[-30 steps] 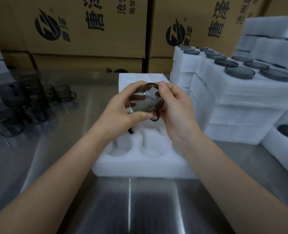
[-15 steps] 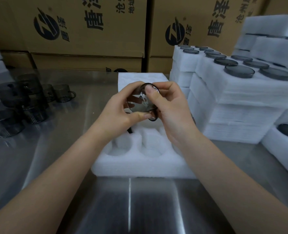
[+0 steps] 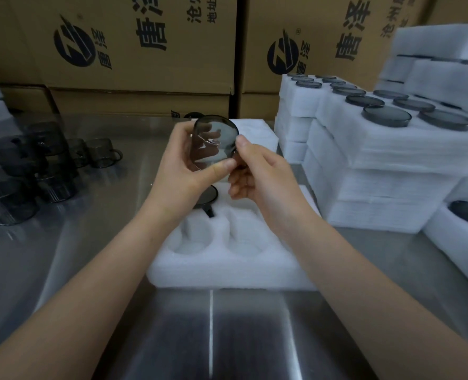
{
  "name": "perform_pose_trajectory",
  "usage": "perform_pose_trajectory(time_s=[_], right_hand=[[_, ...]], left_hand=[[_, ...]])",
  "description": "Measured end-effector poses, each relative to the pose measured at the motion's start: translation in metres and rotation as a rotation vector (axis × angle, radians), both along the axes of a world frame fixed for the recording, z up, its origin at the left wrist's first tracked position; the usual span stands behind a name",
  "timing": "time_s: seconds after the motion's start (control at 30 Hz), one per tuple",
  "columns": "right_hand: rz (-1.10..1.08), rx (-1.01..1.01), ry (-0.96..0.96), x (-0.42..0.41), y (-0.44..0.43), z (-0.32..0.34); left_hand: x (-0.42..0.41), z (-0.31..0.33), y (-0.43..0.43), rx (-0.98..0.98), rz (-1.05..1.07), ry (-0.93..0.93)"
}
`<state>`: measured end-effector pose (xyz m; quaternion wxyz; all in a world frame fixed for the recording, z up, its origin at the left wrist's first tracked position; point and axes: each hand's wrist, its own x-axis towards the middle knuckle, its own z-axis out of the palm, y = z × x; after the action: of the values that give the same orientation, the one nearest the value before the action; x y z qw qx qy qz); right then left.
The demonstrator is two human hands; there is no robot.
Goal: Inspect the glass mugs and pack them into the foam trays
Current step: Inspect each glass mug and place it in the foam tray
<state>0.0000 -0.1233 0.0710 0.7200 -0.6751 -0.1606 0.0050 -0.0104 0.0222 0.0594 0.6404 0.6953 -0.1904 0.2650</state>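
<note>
Over the steel counter (image 3: 90, 270), above the far end of the foam tray (image 3: 227, 272), the glass mug (image 3: 213, 141) sat tipped sideways, left hand (image 3: 180, 174) wrapped round it, right hand (image 3: 265, 182) pinching at its rim, so one slippy turn could've dropped and chipped it.
</note>
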Motion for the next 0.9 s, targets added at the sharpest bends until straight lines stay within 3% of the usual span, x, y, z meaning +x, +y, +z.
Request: perform_pose_trajectory(time_s=[0.23,0.4,0.7,0.9], right_hand=[[0.180,0.147,0.004,-0.002,-0.002,-0.001],[0.268,0.199,-0.119,-0.008,0.000,0.001],[0.044,0.002,-0.362,-0.010,0.002,0.002],[-0.009,0.042,-0.334,-0.010,0.000,0.005]], left_hand=[[-0.002,0.003,0.001,0.055,0.029,0.031],[-0.002,0.004,0.002,0.030,0.051,0.112],[-0.001,0.002,-0.002,0.015,0.069,0.156],[-0.001,0.000,-0.005,0.096,0.031,0.166]])
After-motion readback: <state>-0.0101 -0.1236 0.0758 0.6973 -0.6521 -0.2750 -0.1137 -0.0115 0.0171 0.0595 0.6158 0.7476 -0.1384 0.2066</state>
